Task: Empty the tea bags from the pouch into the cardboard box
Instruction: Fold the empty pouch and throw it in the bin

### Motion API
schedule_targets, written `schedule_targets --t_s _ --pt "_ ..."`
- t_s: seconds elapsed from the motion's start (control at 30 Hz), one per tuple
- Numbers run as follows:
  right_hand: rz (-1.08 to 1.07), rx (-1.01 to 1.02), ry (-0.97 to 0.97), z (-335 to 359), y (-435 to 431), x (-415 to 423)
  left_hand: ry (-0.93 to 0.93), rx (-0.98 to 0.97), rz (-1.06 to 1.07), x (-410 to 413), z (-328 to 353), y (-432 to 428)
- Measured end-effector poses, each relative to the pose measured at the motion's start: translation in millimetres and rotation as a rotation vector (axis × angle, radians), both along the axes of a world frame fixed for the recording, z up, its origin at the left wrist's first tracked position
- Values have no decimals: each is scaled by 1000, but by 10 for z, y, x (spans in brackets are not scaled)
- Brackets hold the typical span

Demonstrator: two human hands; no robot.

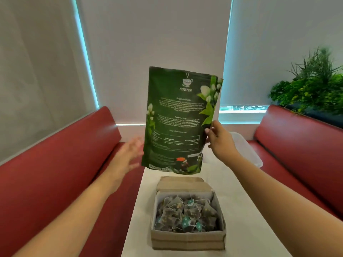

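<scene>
A dark green tea pouch [178, 119] with white flowers printed on it hangs in the air above the table, its printed back facing me. My right hand [220, 140] pinches its right edge between thumb and fingers. My left hand [128, 156] is blurred, fingers spread, just left of the pouch's lower edge and holding nothing. Below the pouch stands an open cardboard box [187, 238] on the white table [241, 210]. Several dark pyramid tea bags [185, 213] with strings and teal tags fill the box. The pouch's opening is not visible.
Red padded benches [55, 173] run along both sides of the narrow table. A clear plastic container [248, 151] lies at the far right of the table behind my right hand. Green plants [313, 84] stand behind the right bench.
</scene>
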State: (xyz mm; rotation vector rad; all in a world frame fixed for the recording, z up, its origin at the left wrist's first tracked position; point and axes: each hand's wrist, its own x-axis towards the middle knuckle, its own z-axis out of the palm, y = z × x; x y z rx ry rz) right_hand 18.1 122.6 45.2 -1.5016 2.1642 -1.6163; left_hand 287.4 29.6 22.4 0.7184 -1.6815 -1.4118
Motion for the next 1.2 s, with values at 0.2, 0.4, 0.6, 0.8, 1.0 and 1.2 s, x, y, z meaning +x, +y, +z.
schedule_targets --t_s 0.2,0.4,0.6,0.8,1.0,1.2 --pt "19 -20 -147 62 133 -12 -158 -29 -9 -189 -274 188" --pt "164 -57 -294 6 356 16 -40 92 11 -399 -343 222" --pt "404 198 -357 -334 765 -71 69 -58 234 -669 -336 237" --pt "492 150 -419 -220 914 -262 -81 -388 468 -875 -262 522" --pt "466 162 -366 -226 1016 -562 -136 -571 526 -911 -164 579" --pt "514 276 -368 -292 1088 -714 -122 -546 453 -891 -49 571"
